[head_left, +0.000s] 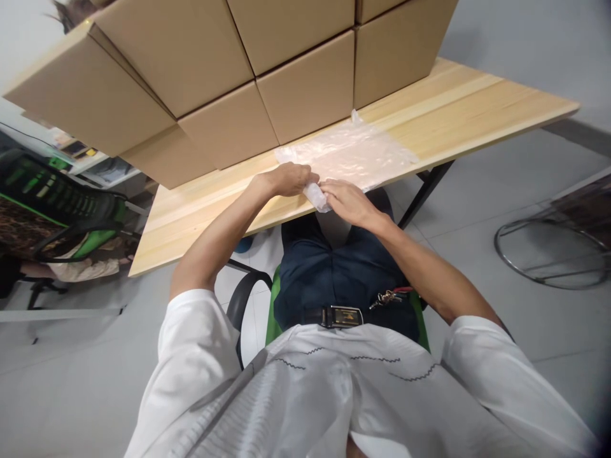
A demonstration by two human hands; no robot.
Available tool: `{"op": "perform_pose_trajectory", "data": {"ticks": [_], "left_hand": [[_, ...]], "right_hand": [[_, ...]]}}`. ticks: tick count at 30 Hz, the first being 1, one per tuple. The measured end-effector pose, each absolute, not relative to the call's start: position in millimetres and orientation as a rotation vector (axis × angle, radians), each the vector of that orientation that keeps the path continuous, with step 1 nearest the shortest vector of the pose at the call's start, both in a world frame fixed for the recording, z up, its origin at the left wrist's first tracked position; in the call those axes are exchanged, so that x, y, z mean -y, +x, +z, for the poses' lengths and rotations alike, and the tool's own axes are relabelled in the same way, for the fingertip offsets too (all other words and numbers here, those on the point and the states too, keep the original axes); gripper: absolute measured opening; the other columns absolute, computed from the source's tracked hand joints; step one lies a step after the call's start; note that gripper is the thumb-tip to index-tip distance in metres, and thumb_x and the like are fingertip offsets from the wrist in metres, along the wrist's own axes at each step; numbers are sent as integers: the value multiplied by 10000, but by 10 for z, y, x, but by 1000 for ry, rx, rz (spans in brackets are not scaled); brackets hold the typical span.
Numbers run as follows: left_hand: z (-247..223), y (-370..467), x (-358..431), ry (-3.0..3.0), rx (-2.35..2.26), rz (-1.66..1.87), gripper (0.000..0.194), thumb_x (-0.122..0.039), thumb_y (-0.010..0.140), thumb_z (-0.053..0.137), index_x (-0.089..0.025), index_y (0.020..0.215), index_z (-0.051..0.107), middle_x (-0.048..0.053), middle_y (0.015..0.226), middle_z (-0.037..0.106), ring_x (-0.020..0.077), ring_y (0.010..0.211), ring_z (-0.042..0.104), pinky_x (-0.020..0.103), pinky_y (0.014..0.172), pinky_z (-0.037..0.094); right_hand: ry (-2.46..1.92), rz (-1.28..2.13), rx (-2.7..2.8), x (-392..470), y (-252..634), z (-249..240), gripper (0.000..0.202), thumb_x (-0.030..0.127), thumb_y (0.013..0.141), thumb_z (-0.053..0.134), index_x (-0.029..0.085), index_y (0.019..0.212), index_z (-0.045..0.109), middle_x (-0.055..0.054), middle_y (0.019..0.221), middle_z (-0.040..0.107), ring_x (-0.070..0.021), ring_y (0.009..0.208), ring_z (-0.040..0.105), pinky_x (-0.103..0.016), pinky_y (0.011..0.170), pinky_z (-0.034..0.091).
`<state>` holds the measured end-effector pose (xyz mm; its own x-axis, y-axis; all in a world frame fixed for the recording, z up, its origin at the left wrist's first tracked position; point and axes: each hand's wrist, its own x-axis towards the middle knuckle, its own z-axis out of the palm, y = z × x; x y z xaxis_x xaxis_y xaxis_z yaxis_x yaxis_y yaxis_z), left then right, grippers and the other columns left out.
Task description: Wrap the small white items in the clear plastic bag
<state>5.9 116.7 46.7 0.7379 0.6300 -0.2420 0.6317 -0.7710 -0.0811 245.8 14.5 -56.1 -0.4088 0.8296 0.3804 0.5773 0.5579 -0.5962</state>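
Gripping one end of a clear plastic bag (346,152) at the desk (458,108) front edge, a seated person closes the left hand (289,179) and right hand (347,202) on its bunched, rolled part (317,196); whether anything is inside cannot be told. Closed cardboard boxes (267,70) crowd the desk's back, leaving a bare strip along the near edge, widest at the right corner.

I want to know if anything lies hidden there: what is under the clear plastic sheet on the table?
Through the clear plastic sheet only the wooden table shows. Its near end is bunched under both hands, so that part cannot be seen.
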Motion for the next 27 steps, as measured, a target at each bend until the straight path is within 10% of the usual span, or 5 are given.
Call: {"op": "perform_pose_trajectory", "data": {"ticks": [9, 18, 27], "left_hand": [[407, 175, -1266, 2885, -1038, -384, 333, -171, 1051, 742, -267, 1304, 938, 143, 1209, 927, 397, 1247, 896, 552, 1187, 661], [331, 134, -1358, 2854, -1014, -375, 402, -240, 987, 736, -250, 1340, 927, 171, 1246, 936, 417, 1255, 905, 502, 1100, 699], [491, -13, -1407, 2739, -1033, -305, 448, -360, 1020, 674, -204, 1355, 927, 146, 1279, 941, 350, 1155, 873, 436, 1016, 661]], "right_hand": [[-1349, 520, 1851, -113, 2270, -452, 624, 567, 1191, 661, 223, 1705, 746, -173, 1412, 981, -447, 1327, 927, -614, 1180, 735], [-1398, 369, 1937, -147, 2107, -589, 664, 407, 1223, 496, 151, 1825, 612, -233, 1492, 950, -462, 1339, 895, -608, 1192, 718], [-1429, 331, 1967, -192, 2191, -554, 585, 444, 1261, 449, 209, 1603, 861, -175, 1263, 991, -465, 1257, 917, -566, 1098, 727]]}}
